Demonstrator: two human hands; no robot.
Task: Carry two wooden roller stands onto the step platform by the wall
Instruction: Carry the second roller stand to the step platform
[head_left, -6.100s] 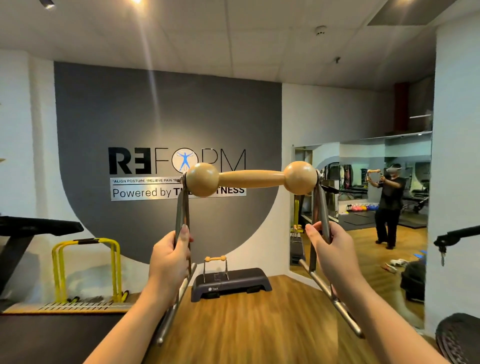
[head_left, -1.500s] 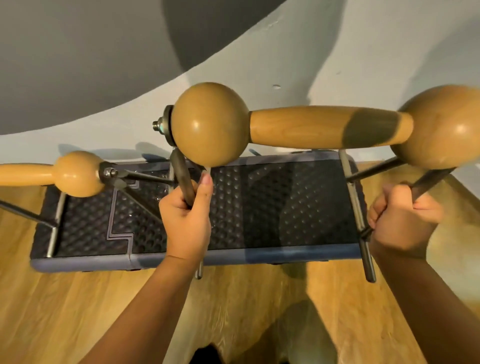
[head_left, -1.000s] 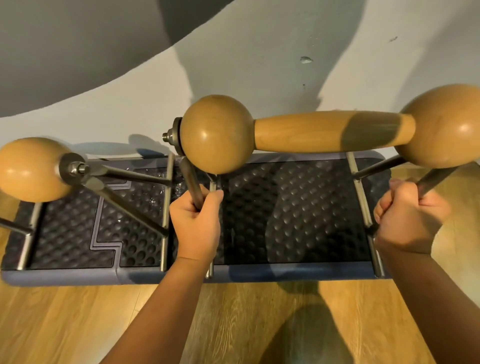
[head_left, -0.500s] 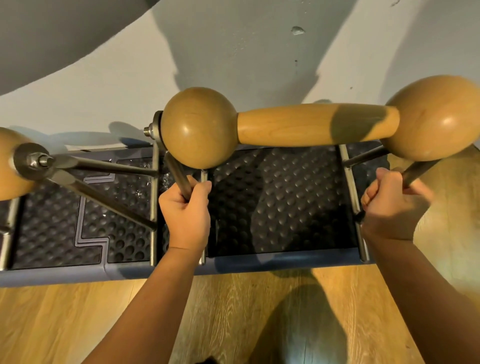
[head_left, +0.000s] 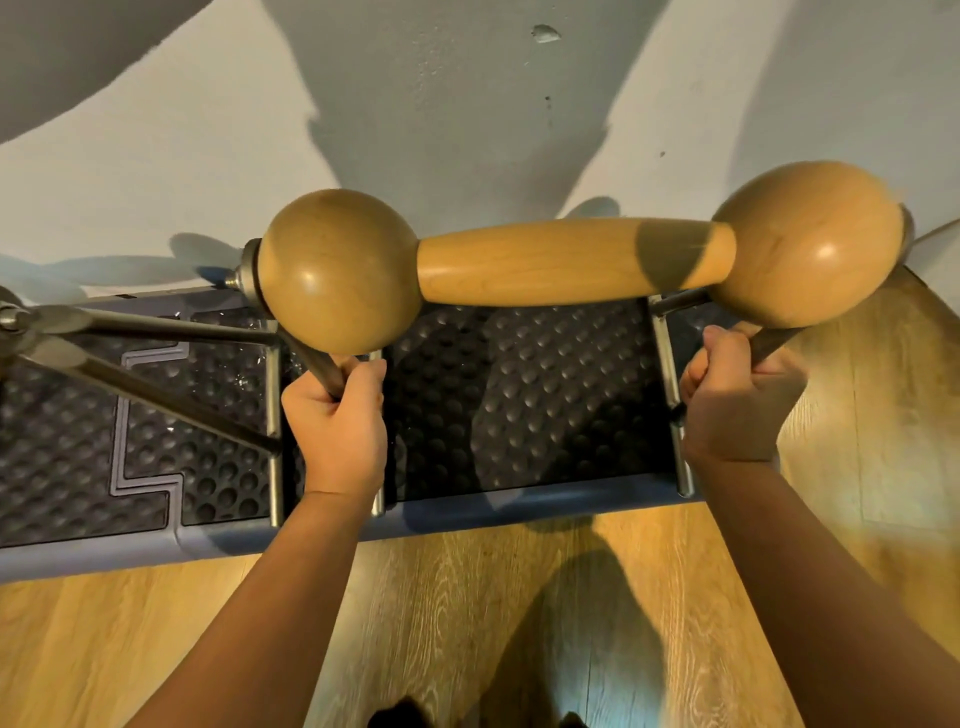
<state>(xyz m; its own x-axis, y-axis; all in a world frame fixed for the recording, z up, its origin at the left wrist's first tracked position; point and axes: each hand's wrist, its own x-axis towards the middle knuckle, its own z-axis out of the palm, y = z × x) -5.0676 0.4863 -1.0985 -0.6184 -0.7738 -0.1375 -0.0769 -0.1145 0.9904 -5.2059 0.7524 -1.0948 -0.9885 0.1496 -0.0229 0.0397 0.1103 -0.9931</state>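
Roller stand (head_left: 571, 262) held over the right half of the platform (head_left: 519, 395), wooden roller level and parallel to the wall (head_left: 467, 130). Left hand (head_left: 337, 421) wrapped round the left metal leg just under the left ball; right hand (head_left: 737, 400) wrapped round the right leg under the right ball. Both fists tight on the frame. Base rails lying across the dimpled black top from back edge to front edge, right rail near the platform's right end; cannot tell whether fully resting or just above. Second stand (head_left: 130, 358) on the left half, only its grey legs and axle nut visible, roller cut off at the left border. Its near rail just beside the held stand's left rail. Wood floor (head_left: 467, 597) along the front edge.
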